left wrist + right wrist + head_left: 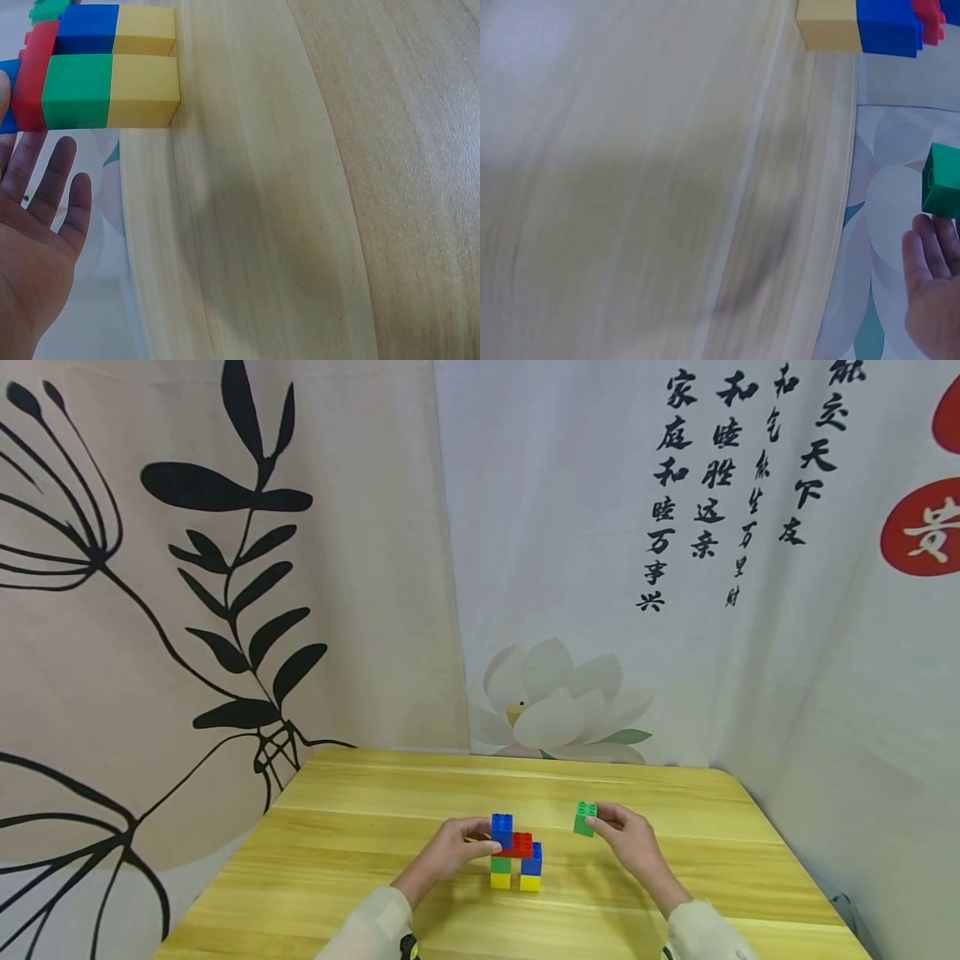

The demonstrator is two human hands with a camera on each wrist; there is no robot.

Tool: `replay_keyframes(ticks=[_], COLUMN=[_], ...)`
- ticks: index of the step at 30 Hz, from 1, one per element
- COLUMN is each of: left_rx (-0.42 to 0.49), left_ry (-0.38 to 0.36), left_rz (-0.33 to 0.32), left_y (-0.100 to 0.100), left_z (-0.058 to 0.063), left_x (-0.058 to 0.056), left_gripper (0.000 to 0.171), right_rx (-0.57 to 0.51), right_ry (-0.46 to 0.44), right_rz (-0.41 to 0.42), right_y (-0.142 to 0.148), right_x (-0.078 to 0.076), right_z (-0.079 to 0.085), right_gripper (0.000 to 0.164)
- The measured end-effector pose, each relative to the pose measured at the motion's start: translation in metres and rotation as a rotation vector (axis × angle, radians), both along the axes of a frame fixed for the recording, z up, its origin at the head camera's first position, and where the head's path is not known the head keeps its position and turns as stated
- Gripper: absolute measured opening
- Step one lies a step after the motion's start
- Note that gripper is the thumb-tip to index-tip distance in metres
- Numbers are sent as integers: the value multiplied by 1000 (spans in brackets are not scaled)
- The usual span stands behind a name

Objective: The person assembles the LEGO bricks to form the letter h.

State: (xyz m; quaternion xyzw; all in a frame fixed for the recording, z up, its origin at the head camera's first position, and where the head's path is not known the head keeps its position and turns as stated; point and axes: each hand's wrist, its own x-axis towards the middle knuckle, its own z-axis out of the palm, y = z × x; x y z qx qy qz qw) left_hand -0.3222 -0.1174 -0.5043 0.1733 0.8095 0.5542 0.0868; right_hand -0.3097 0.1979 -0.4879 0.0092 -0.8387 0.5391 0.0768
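Observation:
A small arch of building blocks stands on the table. Two yellow blocks (500, 882) form its feet, with a green block (77, 91) over one and a blue block (887, 27) over the other. Across these lies a red block (519, 845), topped at its left end by another blue block (502, 831). My left hand (452, 849) pinches that top blue block between thumb and fingers. Off to the right, my right hand (628, 841) holds a separate green block (584, 818) above the table, apart from the arch.
The wood-grained table (390, 785) reaches back to a hanging cloth (570, 527) printed with a lotus and dark writing. Another cloth (375, 568) with black plant shapes hangs at the left.

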Motion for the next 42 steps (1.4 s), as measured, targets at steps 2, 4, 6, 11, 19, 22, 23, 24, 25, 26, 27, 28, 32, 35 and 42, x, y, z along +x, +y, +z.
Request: replay_keyframes(ticks=[2, 4, 6, 11, 19, 22, 23, 24, 25, 26, 27, 28, 32, 35, 42], left_rx=[2, 3, 5, 9, 5, 1, 1, 1, 0, 0, -1, -2, -4, -1, 15], left_ry=[1, 0, -4, -14, -13, -6, -4, -1, 3, 6, 9, 13, 25, 28, 20], left_rz=[0, 2, 5, 10, 7, 5, 4, 3, 2, 2, 2, 2, 0, -3, -11], left_y=[0, 0, 0, 1, 0, 0, 0, 0, 0, -1, -1, -1, 0, 0, 0], left_z=[0, 0, 0, -1, -1, -1, -1, -1, -1, 0, 0, 0, 0, 0, -1], left_x=[0, 0, 0, 0, 0, 0, 0, 0, 1, 1, 1, 1, 2, 2, 1], left_gripper=[39, 39, 39, 39, 40, 41, 41, 40, 40, 40, 39, 39, 37, 36, 38], right_rx=[-9, -15, -20, -25, -23, -21, -19, -20, -18, -17, -17, -17, -20, -28, -43], right_ry=[9, 13, 16, 26, 33, 45, 49, 51, 54, 53, 54, 54, 60, 67, 84], right_rz=[7, 10, 12, 15, 20, 20, 23, 23, 25, 26, 29, 30, 35, 41, 59], right_y=[-2, -5, -7, -13, -20, -22, -23, -24, -25, -26, -27, -28, -31, -34, -40], right_x=[0, 0, 1, 2, 4, 4, 4, 4, 5, 5, 6, 6, 6, 6, 7], right_z=[1, 2, 4, 7, 11, 14, 14, 16, 17, 18, 19, 20, 22, 24, 26], right_gripper=[52, 53, 53, 53, 53, 53, 53, 52, 52, 52, 52, 51, 51, 51, 49])
